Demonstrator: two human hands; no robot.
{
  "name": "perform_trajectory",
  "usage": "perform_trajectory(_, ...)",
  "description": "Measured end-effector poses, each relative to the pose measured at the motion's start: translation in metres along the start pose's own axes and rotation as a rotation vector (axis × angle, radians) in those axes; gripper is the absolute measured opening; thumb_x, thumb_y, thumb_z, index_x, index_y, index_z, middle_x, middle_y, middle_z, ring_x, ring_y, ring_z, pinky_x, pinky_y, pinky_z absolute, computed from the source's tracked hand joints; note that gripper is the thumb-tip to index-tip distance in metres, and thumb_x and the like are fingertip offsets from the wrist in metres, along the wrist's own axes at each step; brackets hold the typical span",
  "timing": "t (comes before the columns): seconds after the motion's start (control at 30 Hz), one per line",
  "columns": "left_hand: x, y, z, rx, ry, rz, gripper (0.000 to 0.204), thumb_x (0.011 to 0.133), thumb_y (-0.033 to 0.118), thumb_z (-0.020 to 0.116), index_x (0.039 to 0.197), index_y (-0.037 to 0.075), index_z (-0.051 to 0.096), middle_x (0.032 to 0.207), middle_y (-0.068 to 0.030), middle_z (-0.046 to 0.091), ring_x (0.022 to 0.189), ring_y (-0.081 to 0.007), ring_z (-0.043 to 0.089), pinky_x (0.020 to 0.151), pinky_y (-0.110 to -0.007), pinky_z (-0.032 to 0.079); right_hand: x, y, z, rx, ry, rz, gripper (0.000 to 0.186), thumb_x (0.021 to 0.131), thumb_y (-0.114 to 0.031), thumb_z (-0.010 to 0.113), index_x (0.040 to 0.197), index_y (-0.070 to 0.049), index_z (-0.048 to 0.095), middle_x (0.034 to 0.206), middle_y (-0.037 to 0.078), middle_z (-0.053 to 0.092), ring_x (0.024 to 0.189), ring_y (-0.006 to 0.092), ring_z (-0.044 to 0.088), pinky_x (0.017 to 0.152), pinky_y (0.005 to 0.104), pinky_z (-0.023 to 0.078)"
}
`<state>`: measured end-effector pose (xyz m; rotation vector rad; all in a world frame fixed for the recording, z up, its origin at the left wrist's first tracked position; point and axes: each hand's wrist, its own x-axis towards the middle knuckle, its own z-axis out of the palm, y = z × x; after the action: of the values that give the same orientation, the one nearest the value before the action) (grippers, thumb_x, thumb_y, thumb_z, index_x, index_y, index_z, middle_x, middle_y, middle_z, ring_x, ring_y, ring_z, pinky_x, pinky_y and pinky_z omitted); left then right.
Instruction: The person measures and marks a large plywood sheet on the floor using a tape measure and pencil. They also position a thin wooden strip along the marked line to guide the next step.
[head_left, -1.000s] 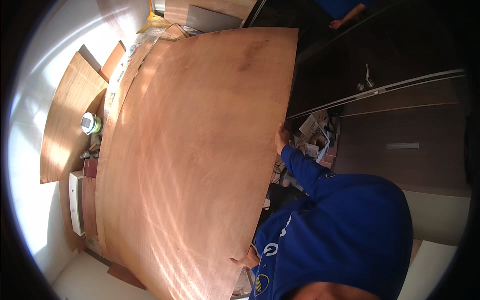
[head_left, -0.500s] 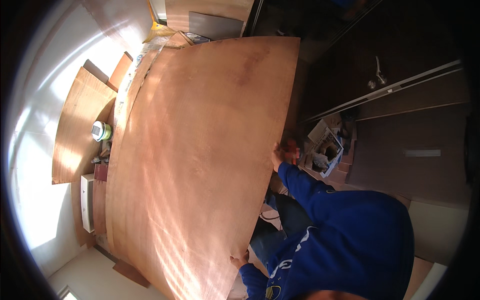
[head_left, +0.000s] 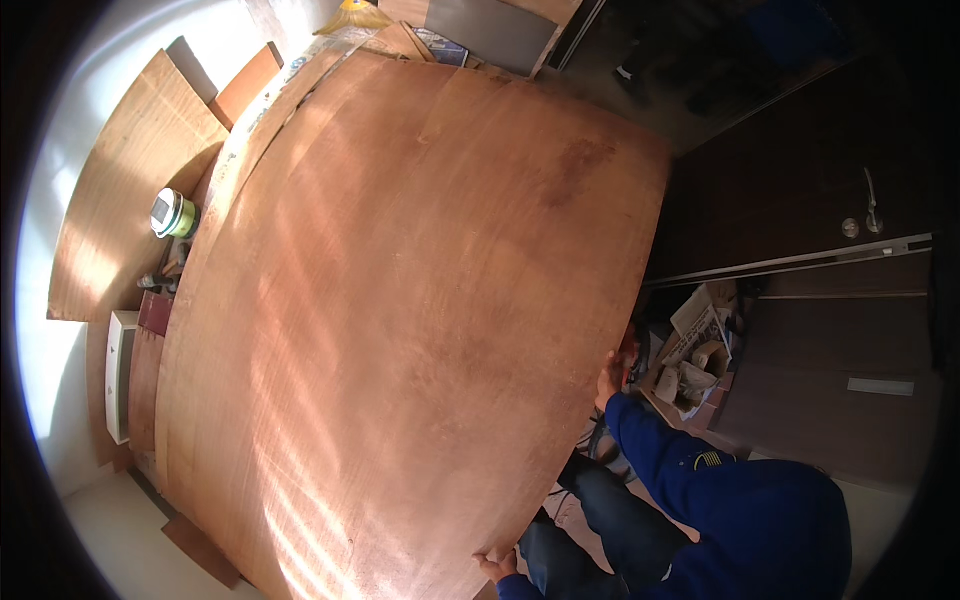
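A large brown plywood sheet [head_left: 400, 300] fills the middle of the view, lying roughly flat, with a dark stain near its far right corner. My left hand [head_left: 495, 568] grips its near edge at the bottom of the view, thumb on top. Farther up the same edge, my right hand [head_left: 608, 380] is closed around the rim, its fingers partly hidden by the board. Sunlight falls in stripes over the sheet's left part. What supports the board underneath is mostly hidden.
Left of the sheet stand a smaller wood panel [head_left: 140, 190], a green-and-white tub [head_left: 175, 214] and a white box [head_left: 120, 375]. An open carton [head_left: 690, 375] of scraps sits beyond my right hand, near a dark door [head_left: 790, 190] with a metal handle. A yellow broom [head_left: 355, 15] is at the back.
The view has shifted, so the sheet shows larger and its far right corner sits lower and farther right. Both my hands keep hold of the near edge.
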<state>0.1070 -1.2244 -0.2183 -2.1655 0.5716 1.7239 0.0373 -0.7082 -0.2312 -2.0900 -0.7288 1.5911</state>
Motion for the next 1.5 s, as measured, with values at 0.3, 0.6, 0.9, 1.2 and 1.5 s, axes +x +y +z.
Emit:
perform_trajectory(0.3,0.047,0.041,0.034,-0.052,-0.067,0.085,0.076,0.088,0.059,0.067,0.139,0.007,0.045,0.142,-0.0182,0.046,0.131,-0.0354,0.045,0.109,-0.054,0.042,0.026,0.052,0.032,0.045,-0.189,-0.039,0.079,0.098,-0.066,0.040,0.145,-0.002,0.040,0.140,0.018,0.052,0.122,0.0349,0.057,0.098,0.0519,0.050)
perform_trajectory(0.6,0.098,0.025,0.120,-0.119,-0.200,0.073,0.067,0.086,0.049,0.075,0.133,0.009,0.050,0.138,-0.0150,0.051,0.127,-0.0322,0.048,0.107,-0.048,0.044,0.113,0.048,0.117,-0.069,-0.204,-0.029,0.084,0.098,-0.067,0.038,0.150,-0.002,0.032,0.145,0.020,0.048,0.129,0.0356,0.052,0.102,0.0564,0.046)
perform_trajectory(0.9,0.178,0.042,0.128,0.390,-0.304,0.398,0.076,0.087,0.063,0.067,0.137,0.010,0.047,0.139,-0.0147,0.048,0.127,-0.0312,0.045,0.106,-0.048,0.043,0.174,0.098,0.133,-0.182,-0.361,0.134,0.080,0.101,-0.064,0.032,0.153,-0.003,0.023,0.155,0.019,0.036,0.137,0.0362,0.045,0.107,0.0599,0.041)
perform_trajectory(1.2,0.256,0.066,0.143,0.083,-0.220,0.167,0.069,0.093,0.055,0.063,0.141,0.008,0.045,0.143,-0.0153,0.048,0.131,-0.0324,0.045,0.113,-0.047,0.037,0.211,0.137,0.141,-0.203,-0.542,0.208,0.083,0.099,-0.071,0.025,0.158,-0.013,0.017,0.157,0.017,0.036,0.138,0.0379,0.043,0.108,0.0584,0.040)
perform_trajectory(1.5,0.275,0.045,0.152,0.975,-0.182,0.661,0.092,0.080,-0.007,0.070,0.155,0.009,0.019,0.139,-0.0173,0.043,0.125,-0.0273,0.049,0.105,-0.042,0.046,0.228,0.149,0.143,-0.409,-0.544,0.171,0.107,0.087,-0.087,0.022,0.158,-0.009,0.007,0.154,0.026,0.034,0.132,0.0421,0.048,0.104,0.0546,0.045)
